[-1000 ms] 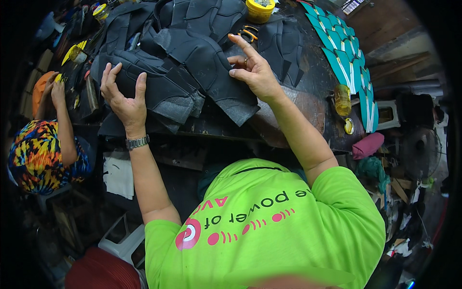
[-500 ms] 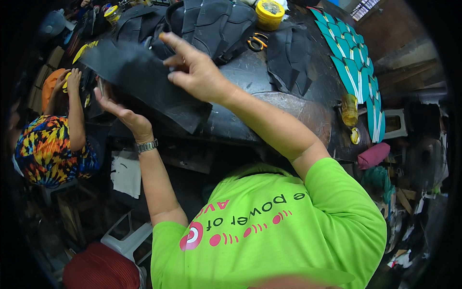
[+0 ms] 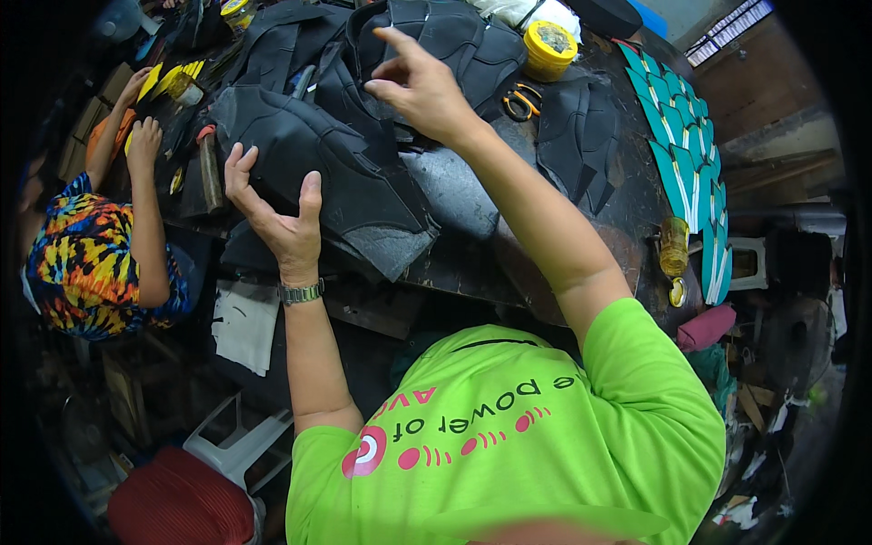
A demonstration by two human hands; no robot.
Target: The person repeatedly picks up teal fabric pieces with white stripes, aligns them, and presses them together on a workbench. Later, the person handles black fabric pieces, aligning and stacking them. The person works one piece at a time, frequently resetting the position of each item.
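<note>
A heap of black cut sheet pieces (image 3: 300, 136) covers the dark worktable (image 3: 627, 182) in front of me. My left hand (image 3: 272, 213) lies flat on the nearest black piece (image 3: 363, 195), fingers spread, pressing it onto the stack at the table's near edge. My right hand (image 3: 418, 86) hovers farther back over another pile of black pieces (image 3: 454, 36), index finger raised and thumb apart. I see nothing clearly held in it. A metal watch (image 3: 301, 292) is on my left wrist.
Orange-handled scissors (image 3: 522, 102) and a yellow tub (image 3: 549, 50) lie right of my right hand. Teal cut pieces (image 3: 690, 163) line the table's right side, near an amber jar (image 3: 674, 245). Another person in a multicoloured shirt (image 3: 91, 263) works at the left. A white stool (image 3: 241, 445) stands below.
My right hand carried a black piece leftward onto the stack, let it go and moved back up to the right. My left hand turned from palm-up under the piece to flat on it.
</note>
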